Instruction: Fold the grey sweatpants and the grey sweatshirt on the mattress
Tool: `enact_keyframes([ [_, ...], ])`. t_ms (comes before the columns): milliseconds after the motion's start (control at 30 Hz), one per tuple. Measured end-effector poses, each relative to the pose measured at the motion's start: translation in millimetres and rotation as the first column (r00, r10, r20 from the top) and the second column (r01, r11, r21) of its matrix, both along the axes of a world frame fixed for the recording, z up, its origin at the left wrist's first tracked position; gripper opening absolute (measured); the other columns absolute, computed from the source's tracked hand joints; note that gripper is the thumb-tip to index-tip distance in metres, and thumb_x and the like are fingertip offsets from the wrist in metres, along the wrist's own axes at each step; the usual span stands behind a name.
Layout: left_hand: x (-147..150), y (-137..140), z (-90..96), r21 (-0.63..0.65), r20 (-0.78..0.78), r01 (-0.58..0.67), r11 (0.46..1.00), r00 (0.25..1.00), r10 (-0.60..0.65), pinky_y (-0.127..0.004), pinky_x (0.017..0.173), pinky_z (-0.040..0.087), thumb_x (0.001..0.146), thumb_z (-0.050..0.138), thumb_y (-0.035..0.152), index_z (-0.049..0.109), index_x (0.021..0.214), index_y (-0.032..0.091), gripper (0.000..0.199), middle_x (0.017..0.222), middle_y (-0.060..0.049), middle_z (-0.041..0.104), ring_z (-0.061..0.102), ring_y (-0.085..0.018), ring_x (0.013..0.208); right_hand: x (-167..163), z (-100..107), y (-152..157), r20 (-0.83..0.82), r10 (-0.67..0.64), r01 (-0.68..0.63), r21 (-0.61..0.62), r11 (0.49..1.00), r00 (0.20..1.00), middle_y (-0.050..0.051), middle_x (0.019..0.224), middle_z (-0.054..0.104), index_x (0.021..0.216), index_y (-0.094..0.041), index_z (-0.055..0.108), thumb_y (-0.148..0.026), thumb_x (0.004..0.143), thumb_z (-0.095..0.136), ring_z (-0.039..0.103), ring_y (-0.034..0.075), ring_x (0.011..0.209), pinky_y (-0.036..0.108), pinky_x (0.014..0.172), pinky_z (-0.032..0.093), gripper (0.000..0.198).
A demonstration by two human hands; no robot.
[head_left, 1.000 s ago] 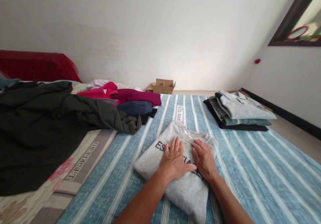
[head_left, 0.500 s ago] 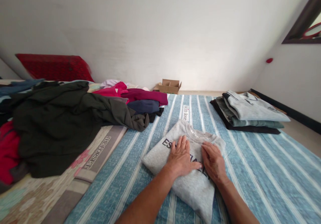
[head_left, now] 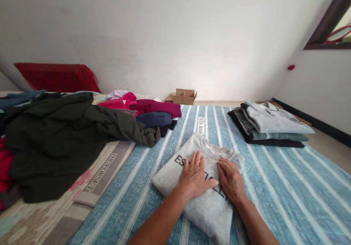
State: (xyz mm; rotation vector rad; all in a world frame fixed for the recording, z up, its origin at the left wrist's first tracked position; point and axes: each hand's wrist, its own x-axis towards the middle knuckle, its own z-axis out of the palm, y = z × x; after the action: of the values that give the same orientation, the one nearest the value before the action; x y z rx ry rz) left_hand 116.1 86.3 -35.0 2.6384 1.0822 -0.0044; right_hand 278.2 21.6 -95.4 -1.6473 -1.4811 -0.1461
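Note:
A light grey sweatshirt [head_left: 203, 212] with dark lettering lies folded on the blue striped bed sheet [head_left: 142, 190], its collar pointing away from me. My left hand [head_left: 194, 175] rests palm down on the chest of it, fingers stretched out and thumb pointing right, covering part of the lettering. To its right, just below the collar, my right hand [head_left: 231, 181] lies on the same sweatshirt with its fingers close together and slightly bent. Neither hand has fabric visibly pinched in it.
A heap of loose clothes with a dark green garment [head_left: 60, 139] on top spreads over the left side. At the right is a stack of folded clothes [head_left: 276, 122]. Against the wall are a cardboard box [head_left: 184, 97] and a red panel-like object [head_left: 57, 77].
The view has shifted slightly, so most things sit a little further left and lower. Both hands stay on the sweatshirt in nearly the same places.

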Motion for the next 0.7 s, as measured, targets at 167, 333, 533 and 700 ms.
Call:
enact_keyframes([
  [167,-3,2,9.4,0.039,0.04,-0.075,0.996,0.996,0.073,-0.044,0.115,0.01,0.087,0.032,0.06,0.022,0.147,0.006,0.081,0.156,-0.014,0.008,0.003,-0.024,0.143,0,1,-1,-0.015,0.002,-0.002,-0.016,1.0,1.0,0.011,0.108,0.068,0.098,-0.018,0.069,-0.031,0.091,0.044,0.059,0.024,0.106,0.042,0.096,0.045,0.029],
  [333,-11,8,13.8,0.055,-0.011,-0.154,0.987,0.988,0.155,-0.046,0.115,0.006,0.085,0.031,0.066,0.023,0.146,0.003,0.089,0.155,-0.018,0.005,-0.002,-0.027,0.143,0,-2,-2,-0.029,0.014,-0.015,-0.02,1.0,0.999,0.011,0.108,0.068,0.097,-0.018,0.069,-0.034,0.091,0.044,0.06,0.025,0.105,0.044,0.095,0.046,0.03],
  [533,-17,9,6.5,-0.04,-0.048,-0.185,0.982,0.982,0.183,-0.053,0.113,0.003,0.081,0.026,0.073,0.015,0.147,0.002,0.099,0.154,-0.018,-0.001,-0.008,-0.029,0.142,2,-9,-3,-0.013,0.025,-0.026,-0.035,0.999,1.0,0.011,0.109,0.067,0.098,-0.019,0.068,-0.038,0.091,0.043,0.061,0.027,0.105,0.047,0.096,0.046,0.032],
  [700,-18,6,5.8,-0.086,-0.02,-0.199,0.976,0.98,0.198,-0.053,0.113,0.001,0.079,0.025,0.076,0.013,0.148,0.004,0.101,0.154,-0.017,-0.002,-0.01,-0.029,0.142,4,-15,-3,-0.008,0.036,-0.036,-0.028,0.999,0.999,0.011,0.108,0.068,0.098,-0.019,0.068,-0.041,0.091,0.042,0.062,0.028,0.103,0.049,0.095,0.047,0.034],
])
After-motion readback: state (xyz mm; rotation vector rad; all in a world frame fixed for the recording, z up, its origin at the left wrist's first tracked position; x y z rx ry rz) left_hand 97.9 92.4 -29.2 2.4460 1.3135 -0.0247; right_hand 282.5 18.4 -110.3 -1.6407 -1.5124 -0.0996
